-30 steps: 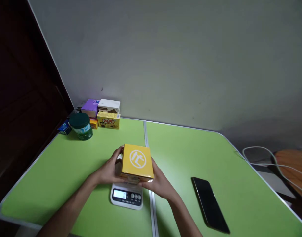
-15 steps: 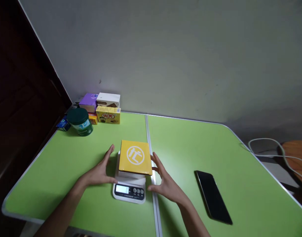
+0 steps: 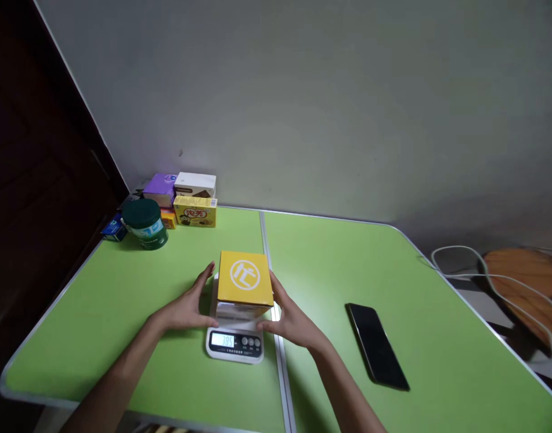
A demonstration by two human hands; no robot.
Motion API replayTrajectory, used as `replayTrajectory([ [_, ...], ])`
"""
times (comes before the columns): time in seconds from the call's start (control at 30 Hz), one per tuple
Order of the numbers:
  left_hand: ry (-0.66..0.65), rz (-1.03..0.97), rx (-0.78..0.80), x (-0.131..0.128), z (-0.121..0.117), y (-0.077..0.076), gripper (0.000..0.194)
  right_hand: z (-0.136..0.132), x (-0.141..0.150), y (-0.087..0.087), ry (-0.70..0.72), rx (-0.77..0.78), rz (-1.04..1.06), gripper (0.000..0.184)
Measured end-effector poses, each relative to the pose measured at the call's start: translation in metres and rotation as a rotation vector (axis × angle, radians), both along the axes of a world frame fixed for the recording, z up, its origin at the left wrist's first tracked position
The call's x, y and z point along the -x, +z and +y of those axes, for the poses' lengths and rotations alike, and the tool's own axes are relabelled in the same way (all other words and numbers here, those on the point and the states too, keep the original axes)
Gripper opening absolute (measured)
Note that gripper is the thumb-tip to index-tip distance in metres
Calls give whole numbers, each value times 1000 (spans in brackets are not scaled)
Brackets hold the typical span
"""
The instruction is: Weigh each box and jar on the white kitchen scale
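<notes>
A yellow box (image 3: 245, 276) with a white round logo rests on a small white kitchen scale (image 3: 234, 344), whose display shows digits. My left hand (image 3: 186, 307) lies just left of the box with its fingers stretched out, a thin gap showing between them and the box. On the other side, my right hand (image 3: 290, 317) has its fingers spread along the box's right edge and its thumb near the front corner. Neither hand is wrapped round the box. Both rest low over the green table (image 3: 339, 270).
A black phone (image 3: 377, 353) lies face up to the right. At the back left corner stand a dark green jar (image 3: 145, 222), a purple box (image 3: 159, 189), a white box (image 3: 195, 184), a yellow carton (image 3: 195, 211) and a small blue box (image 3: 111, 229). White cables (image 3: 474, 270) hang past the right edge.
The box went from held above the scale to resting on it, and both hands let go and spread. They have now drawn back in beside the box.
</notes>
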State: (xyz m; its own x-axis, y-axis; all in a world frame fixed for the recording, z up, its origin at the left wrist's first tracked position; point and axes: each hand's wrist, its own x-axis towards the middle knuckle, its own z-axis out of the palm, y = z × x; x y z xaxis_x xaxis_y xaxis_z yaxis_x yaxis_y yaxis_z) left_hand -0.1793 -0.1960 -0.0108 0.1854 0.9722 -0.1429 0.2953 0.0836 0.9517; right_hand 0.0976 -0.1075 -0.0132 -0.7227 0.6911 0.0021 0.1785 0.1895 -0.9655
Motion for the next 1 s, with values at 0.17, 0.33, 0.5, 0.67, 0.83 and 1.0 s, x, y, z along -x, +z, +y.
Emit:
replayTrajectory([
  [0.17, -47, -43, -50, -7, 13, 8, 118, 8, 15, 1, 25, -10, -10, 112],
  [0.33, -39, -81, -35, -39, 23, 43, 103, 8, -3, 14, -18, -84, 78, 95],
  [0.5, -50, 52, -187, -120, 75, 65, 99, 20, -87, 30, -284, -136, 28, 60],
  [0.67, -123, -51, -299, -258, 180, 32, 106, 65, -195, 10, -659, -146, 24, 42],
  [0.83, -111, -31, -339, -391, 286, -11, 101, 152, -288, -31, -943, -170, 55, 64],
  [1.0, -74, -9, -344, -468, 372, -38, 105, 248, -352, -58, -1005, -240, 88, 69],
])
